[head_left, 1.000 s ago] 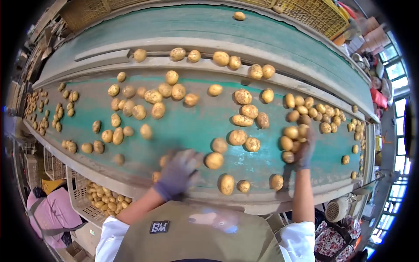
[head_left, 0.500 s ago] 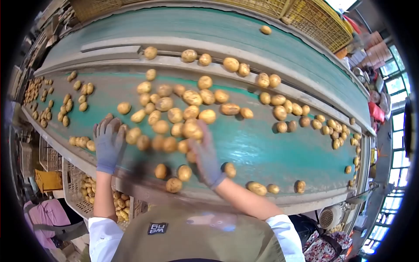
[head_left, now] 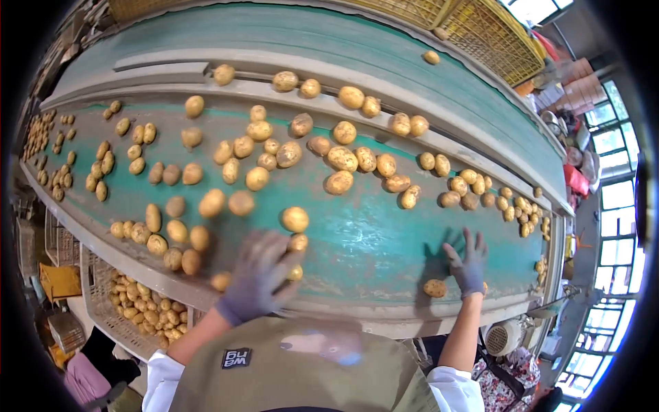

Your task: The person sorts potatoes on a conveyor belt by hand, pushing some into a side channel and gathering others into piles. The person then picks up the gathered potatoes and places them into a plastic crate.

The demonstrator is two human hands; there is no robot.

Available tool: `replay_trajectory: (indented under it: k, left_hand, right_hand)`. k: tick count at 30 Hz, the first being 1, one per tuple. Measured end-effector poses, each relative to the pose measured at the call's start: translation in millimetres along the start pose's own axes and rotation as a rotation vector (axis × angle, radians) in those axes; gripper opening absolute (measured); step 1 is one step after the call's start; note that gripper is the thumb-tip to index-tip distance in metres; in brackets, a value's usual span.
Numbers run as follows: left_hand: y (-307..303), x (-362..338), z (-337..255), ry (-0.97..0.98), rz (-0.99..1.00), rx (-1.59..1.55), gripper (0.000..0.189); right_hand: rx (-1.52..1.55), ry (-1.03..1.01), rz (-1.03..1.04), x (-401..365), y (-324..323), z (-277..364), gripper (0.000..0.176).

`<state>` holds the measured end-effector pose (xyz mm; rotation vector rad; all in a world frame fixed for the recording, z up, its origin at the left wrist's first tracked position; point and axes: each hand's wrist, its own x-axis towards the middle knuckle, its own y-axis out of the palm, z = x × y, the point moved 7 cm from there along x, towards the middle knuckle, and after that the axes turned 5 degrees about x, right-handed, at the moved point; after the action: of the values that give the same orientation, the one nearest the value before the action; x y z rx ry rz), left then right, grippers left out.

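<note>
Many yellow potatoes (head_left: pixel 341 159) lie spread over a green conveyor belt (head_left: pixel 374 226) in front of me. My left hand (head_left: pixel 257 275), in a grey glove and blurred, hovers over the belt's near edge with its fingers apart, next to a few potatoes (head_left: pixel 297 242). My right hand (head_left: pixel 467 264), also gloved, is spread flat on the belt at the right, beside a single potato (head_left: pixel 434 288). Neither hand holds anything that I can see.
A plastic crate (head_left: pixel 130 302) full of potatoes stands below the belt's near edge at the left. A second green belt (head_left: pixel 329 41) runs behind, with yellow crates (head_left: pixel 480 24) beyond. A person in pink (head_left: pixel 86 381) is at the lower left.
My right hand swung from the belt's middle to the far right and spread flat. My left hand moved from the left side toward the middle near edge. The potatoes shifted leftwards along the belt.
</note>
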<state>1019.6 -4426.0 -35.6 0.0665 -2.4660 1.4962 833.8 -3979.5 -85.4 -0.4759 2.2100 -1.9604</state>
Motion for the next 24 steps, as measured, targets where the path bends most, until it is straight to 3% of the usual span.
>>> replay_trajectory:
  k: [2, 4, 6, 7, 9, 11, 13, 15, 16, 17, 19, 22, 24]
  left_hand:
    - [19.6, 8.5, -11.7, 0.136, 0.027, -0.069, 0.043]
    - [40.8, 10.4, -16.8, 0.264, 0.142, 0.056, 0.038]
    - [36.2, 10.8, -9.2, 0.276, 0.133, 0.063, 0.039]
    - [29.3, 9.7, 2.0, 0.228, 0.156, 0.051, 0.038]
    - [12.9, 6.1, 25.6, 0.201, 0.180, 0.036, 0.037]
    - [9.0, -6.2, 73.9, -0.043, 0.412, 0.198, 0.035]
    - [-11.7, -25.9, 122.1, -0.087, 0.196, 0.247, 0.036]
    - [-37.1, -43.0, 180.8, -0.158, 0.207, 0.344, 0.042]
    - [-45.6, -54.9, 218.4, -0.230, 0.118, 0.550, 0.045]
    - [-66.2, -63.0, 235.2, -0.237, 0.067, 0.563, 0.045]
    - [-97.5, -69.8, 249.8, -0.247, 0.007, 0.585, 0.045]
    - [-123.2, -77.2, 251.8, -0.304, -0.167, 0.669, 0.049]
    - [-114.9, -68.5, 225.9, -0.307, -0.211, 0.377, 0.052]
  right_hand:
    - [0.556, 0.552, 0.255, -37.0, 1.4, -32.6, 0.084]
    - [0.442, 0.551, 0.297, -55.3, -14.7, 1.0, 0.089]
    - [0.531, 0.468, 0.216, -62.8, -8.2, 37.2, 0.087]
    - [0.583, 0.495, 0.289, -51.8, -33.9, 85.9, 0.084]
    - [0.667, 0.282, 0.194, -47.6, -45.2, 158.9, 0.078]
    - [0.771, 0.028, 0.243, -32.7, -62.9, 239.9, 0.062]
    - [1.081, -0.039, 0.454, -6.8, -78.4, 287.2, 0.057]
    - [1.093, 0.062, 0.169, 52.9, -97.7, 275.1, 0.056]
    - [0.837, 0.028, -0.052, 82.7, -90.0, 251.0, 0.056]
    - [0.577, -0.009, -0.269, 104.7, -70.1, 221.9, 0.056]
    - [0.428, 0.007, -0.024, 133.7, -16.1, 188.3, 0.055]
    - [0.460, 0.034, -0.018, 133.5, -22.4, 202.0, 0.055]
    - [0.463, 0.034, -0.008, 136.6, -22.7, 213.6, 0.051]
